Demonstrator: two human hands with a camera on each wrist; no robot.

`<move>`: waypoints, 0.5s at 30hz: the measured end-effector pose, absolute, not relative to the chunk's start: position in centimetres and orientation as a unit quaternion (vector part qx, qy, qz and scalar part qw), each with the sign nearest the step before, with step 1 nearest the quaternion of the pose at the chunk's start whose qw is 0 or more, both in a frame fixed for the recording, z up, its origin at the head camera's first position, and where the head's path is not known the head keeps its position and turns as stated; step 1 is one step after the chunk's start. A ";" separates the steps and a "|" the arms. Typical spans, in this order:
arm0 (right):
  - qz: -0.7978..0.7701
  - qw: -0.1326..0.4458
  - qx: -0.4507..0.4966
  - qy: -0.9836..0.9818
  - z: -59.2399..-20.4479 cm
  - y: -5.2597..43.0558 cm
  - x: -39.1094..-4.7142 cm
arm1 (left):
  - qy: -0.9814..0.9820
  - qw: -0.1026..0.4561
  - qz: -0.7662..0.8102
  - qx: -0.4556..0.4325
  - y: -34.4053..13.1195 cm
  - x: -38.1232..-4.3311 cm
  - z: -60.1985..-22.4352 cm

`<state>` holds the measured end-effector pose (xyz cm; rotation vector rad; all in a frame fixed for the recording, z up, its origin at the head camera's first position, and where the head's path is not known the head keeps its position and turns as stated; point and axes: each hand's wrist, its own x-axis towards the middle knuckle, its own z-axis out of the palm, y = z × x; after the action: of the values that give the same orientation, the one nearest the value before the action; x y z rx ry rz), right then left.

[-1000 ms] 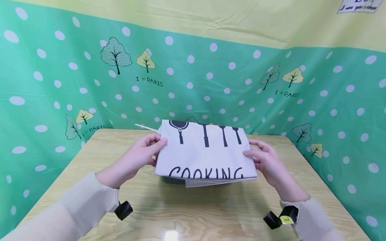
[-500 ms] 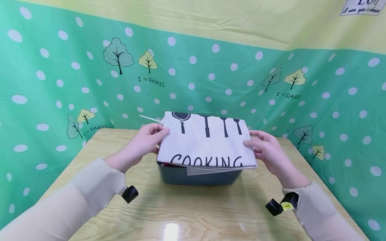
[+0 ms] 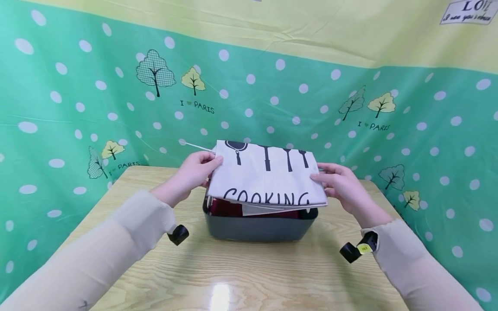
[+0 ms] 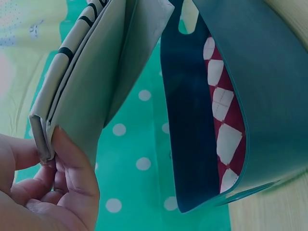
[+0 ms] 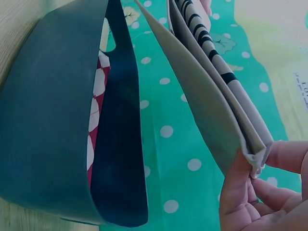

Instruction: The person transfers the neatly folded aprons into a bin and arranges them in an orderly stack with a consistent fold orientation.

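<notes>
A folded white apron (image 3: 268,181) printed with black utensils and "COOKING" is held tilted above a dark grey-blue storage box (image 3: 256,230). My left hand (image 3: 196,172) pinches its left edge, thumb on the front and fingers behind. At the right edge my right hand (image 3: 344,185) grips it the same way. Both wrist views show the folded layers between thumb and fingers, apart from the box. A thin white strap (image 3: 198,147) sticks out at the upper left. Inside the box lies a red-and-white checked cloth (image 4: 224,106), partly hidden by the walls.
The box stands on a light wooden table (image 3: 241,276) and has a handle hole (image 4: 189,17) in its wall. Behind the table hangs a green and yellow curtain (image 3: 249,99) with dots and trees.
Both hands have lifted the apron up and away from me, still gripping its two sides. More of the box and the red cloth inside it now shows below the apron.
</notes>
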<state>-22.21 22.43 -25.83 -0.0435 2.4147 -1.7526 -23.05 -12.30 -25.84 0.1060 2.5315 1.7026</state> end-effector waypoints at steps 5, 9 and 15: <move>-0.567 0.092 -0.014 0.818 -26.3 22.4 -23.1 | 0.837 0.045 0.544 0.036 -12.5 -23.9 -26.4; -0.562 0.093 -0.017 0.822 -27.0 22.4 -23.7 | 0.844 0.051 0.533 0.029 -12.6 -24.4 -26.8; -0.544 0.085 -0.008 0.835 -27.8 22.5 -24.3 | 0.855 0.055 0.515 0.023 -12.5 -25.1 -27.5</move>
<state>-24.26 22.48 -27.85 -0.0242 2.4888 -1.6222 -25.11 -12.51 -27.48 0.0706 2.5953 1.5647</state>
